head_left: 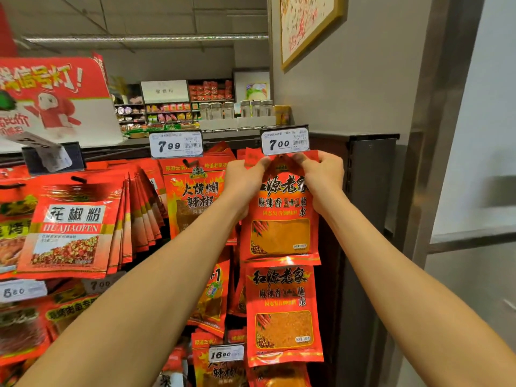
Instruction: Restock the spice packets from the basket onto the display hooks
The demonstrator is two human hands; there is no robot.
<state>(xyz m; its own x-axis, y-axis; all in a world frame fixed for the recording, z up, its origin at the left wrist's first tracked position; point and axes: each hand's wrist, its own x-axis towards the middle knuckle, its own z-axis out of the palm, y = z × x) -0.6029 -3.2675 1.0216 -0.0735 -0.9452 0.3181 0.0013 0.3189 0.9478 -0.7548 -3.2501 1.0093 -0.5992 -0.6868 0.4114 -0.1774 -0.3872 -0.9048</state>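
Item: spice packet (279, 213), pinched at its top corners by your left hand (245, 177) and right hand (321, 177), just under the 7.00 price tag (284, 141). Hooking unfinished; basket unseen.

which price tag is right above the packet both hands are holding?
The 7.00 tag, far right on the top rail, directly over the held packet. The 7.99 tag hangs further left, over a different packet.

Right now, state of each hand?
Left hand: gripping the top left of the red spice packet under the 7.00 price tag.
Right hand: gripping the same packet's top right.
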